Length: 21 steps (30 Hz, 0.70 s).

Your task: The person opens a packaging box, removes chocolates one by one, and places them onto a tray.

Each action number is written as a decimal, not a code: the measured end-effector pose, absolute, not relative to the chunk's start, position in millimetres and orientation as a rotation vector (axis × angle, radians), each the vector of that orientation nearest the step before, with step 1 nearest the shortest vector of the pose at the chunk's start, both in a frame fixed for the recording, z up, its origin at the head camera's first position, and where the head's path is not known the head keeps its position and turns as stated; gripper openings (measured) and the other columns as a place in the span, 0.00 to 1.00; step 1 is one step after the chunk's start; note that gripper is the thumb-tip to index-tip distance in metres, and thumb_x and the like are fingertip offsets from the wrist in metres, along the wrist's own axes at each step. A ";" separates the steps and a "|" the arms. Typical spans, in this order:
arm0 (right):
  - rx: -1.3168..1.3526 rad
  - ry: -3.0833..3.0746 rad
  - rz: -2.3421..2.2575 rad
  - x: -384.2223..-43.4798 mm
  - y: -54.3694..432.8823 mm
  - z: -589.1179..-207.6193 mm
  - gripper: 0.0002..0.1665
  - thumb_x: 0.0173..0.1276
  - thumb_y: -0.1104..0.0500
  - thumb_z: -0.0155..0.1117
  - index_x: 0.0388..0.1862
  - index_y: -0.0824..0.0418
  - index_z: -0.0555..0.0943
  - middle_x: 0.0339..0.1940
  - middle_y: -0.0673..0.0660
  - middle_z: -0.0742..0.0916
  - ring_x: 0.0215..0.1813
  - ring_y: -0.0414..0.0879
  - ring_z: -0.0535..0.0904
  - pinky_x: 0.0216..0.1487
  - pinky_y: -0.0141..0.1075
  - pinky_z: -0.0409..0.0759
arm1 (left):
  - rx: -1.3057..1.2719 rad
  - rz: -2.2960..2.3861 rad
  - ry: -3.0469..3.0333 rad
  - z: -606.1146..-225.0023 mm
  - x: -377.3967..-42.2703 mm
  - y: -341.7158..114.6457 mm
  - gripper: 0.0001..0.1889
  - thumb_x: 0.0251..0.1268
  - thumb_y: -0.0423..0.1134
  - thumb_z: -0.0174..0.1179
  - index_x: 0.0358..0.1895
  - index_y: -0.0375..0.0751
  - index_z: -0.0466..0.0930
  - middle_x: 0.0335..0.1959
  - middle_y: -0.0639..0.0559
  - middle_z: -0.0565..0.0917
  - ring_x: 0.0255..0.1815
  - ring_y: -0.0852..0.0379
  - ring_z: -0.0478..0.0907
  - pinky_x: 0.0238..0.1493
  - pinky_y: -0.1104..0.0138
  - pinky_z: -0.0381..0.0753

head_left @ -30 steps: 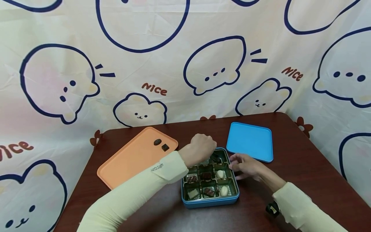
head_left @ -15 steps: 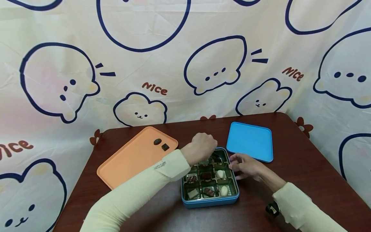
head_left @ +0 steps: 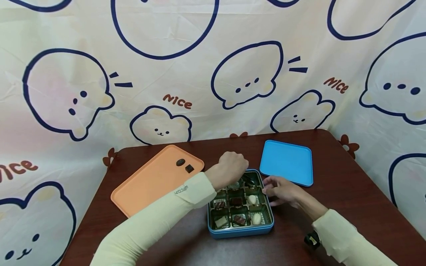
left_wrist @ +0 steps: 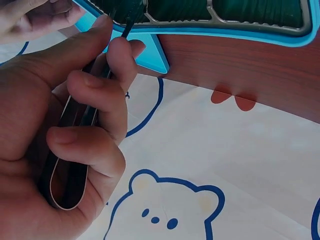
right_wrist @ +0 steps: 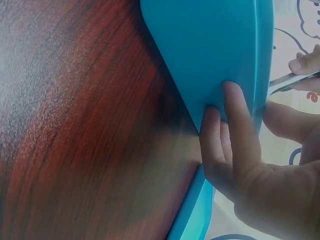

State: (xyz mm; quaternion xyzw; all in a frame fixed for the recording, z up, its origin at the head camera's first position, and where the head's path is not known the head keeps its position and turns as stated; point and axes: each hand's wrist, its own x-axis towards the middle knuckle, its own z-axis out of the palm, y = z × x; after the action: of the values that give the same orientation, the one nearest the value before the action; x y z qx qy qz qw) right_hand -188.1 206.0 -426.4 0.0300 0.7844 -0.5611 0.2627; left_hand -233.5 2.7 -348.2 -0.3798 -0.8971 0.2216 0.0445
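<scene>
Tweezers (left_wrist: 77, 182) are pinched in the left hand (head_left: 231, 169), their tips dipped into the box (head_left: 241, 233), by the look of it into its far-right compartment (head_left: 255, 178)! That compartment lies straight off the left fingertips, the tweezers' long axis slanted from palm down to it; the left hand is judged the nearer, and whether anything is gripped by the tips cannot be told. Just beside it, the right hand (head_left: 283, 190) is laid along the box's outside, fingers nearly straight, thumb at the rim. And the count: one box; in its two nearer rows, three pale chocolates (head_left: 257, 218) and three brown chocolates (head_left: 236, 201), the far row partly hidden. Left of the left hand, two dark chocolates (head_left: 181, 162) are held on one orange tray (head_left: 149, 188); beyond the right hand, one blue tray (head_left: 286, 162) is seen
</scene>
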 end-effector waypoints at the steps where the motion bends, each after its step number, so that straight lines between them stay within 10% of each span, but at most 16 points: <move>1: 0.079 2.121 -1.519 -188.0 206.0 -426.4 0.27 0.73 0.66 0.55 0.68 0.72 0.63 0.54 0.66 0.78 0.48 0.51 0.81 0.42 0.45 0.85 | -1.161 0.663 -2.743 -348.1 -233.8 2.6 0.17 0.70 0.38 0.60 0.18 0.51 0.78 0.10 0.55 0.59 0.10 0.60 0.54 0.11 0.71 0.55; 21: 0.083 2.119 -1.525 -186.9 205.9 -425.6 0.26 0.74 0.66 0.55 0.68 0.71 0.64 0.55 0.67 0.78 0.50 0.53 0.80 0.43 0.46 0.85 | -1.155 0.625 -2.821 -339.1 -232.5 3.4 0.19 0.71 0.40 0.57 0.17 0.50 0.74 0.10 0.55 0.58 0.10 0.60 0.54 0.12 0.70 0.55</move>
State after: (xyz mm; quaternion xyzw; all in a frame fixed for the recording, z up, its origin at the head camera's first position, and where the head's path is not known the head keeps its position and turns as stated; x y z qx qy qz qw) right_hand -186.9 205.9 -425.6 0.0307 0.7829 -0.5635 0.2619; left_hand -232.5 3.4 -339.1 -0.3712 -0.9065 0.2008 0.0149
